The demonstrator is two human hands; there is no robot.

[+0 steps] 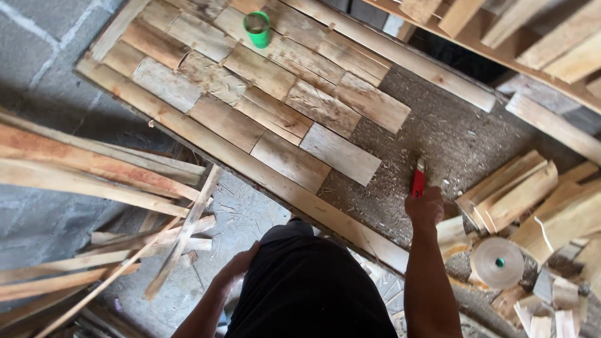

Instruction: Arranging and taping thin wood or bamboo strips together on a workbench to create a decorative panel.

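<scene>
- my right hand (424, 206) is clenched round a red-handled tool (418, 181); its tip pokes up past my knuckles. too small to tell what kind of tool it is.
- my left hand (236, 268) hangs low by my hip, off the worktop, close to the loose slats (181, 235) leaning on the floor. fingers curl loosely; i cannot tell whether they hold anything.
- the framed panel (350, 228) lies on the worktop in front of me, its near rail running just under my right wrist.
- progress, as i judge it: the half of the panel up and to the left of my right hand is filled with short planks (263, 94) in staggered rows, edges touching. the half directly ahead of my right hand is bare backing board (451, 138), speckled with sawdust and chips. roughly half laid, half left.
- last plank (341, 153) in the row sits just left of the tool, pale, its end open to the bare board.
- look of the planks: rough, weathered wood, mixed tan and grey, some split and knotted, uneven lengths.
- a green cup (257, 28) stands on the laid planks, far ahead and left of my right hand.
- just right of my right hand: a pile of cut offcuts (513, 191) and a tape roll (498, 263) below them.
- grey block floor under my left hand, littered with slivers.
</scene>
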